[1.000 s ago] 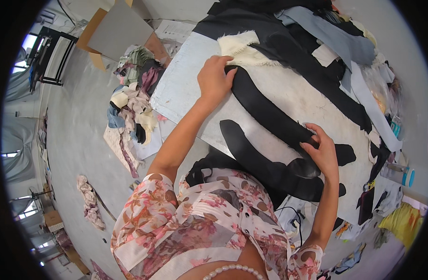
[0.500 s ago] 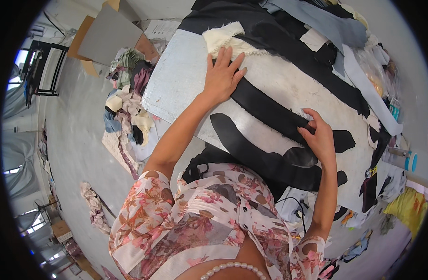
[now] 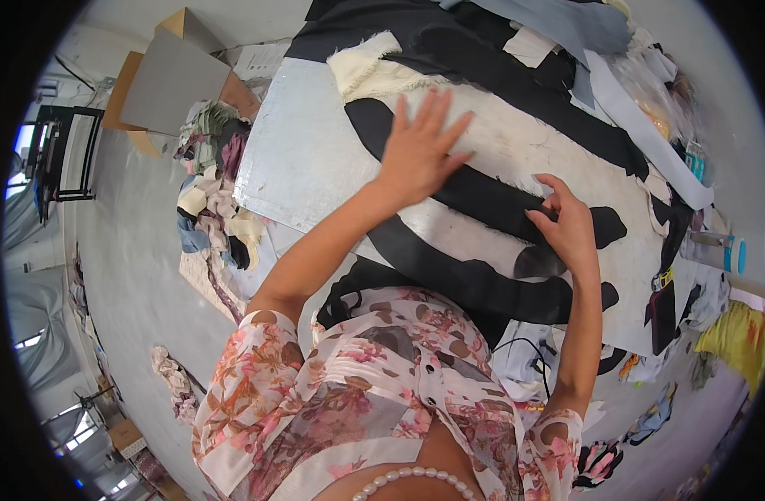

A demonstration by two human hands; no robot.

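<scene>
A long curved black fabric strip (image 3: 499,203) with a frayed edge lies across the pale work board. Over its left half my left hand (image 3: 420,159) is spread, fingers apart and slightly blurred, holding nothing. My right hand (image 3: 570,234) is at the strip's right part, thumb on the cloth and a bent finger at its upper edge, with the index finger stretched out. A second curved black strip (image 3: 436,259) lies nearer my body, partly under my left forearm. Between the strips, beside my right hand, is a dark rounded piece (image 3: 538,262). Cream frayed cloth (image 3: 361,68) touches the strip's far left end.
Black fabric (image 3: 474,58) covers the far side of the board (image 3: 274,159). Grey-blue cloth (image 3: 557,23) and a pale strip (image 3: 645,134) lie far right. Scrap heaps (image 3: 219,209) and an open carton (image 3: 169,88) stand left. A tape roll (image 3: 737,255) sits right.
My left hand has slid rightward and nearer along the strip, uncovering its left end beside the cream cloth. My right hand stays at nearly the same place on the strip. The view has shifted slightly.
</scene>
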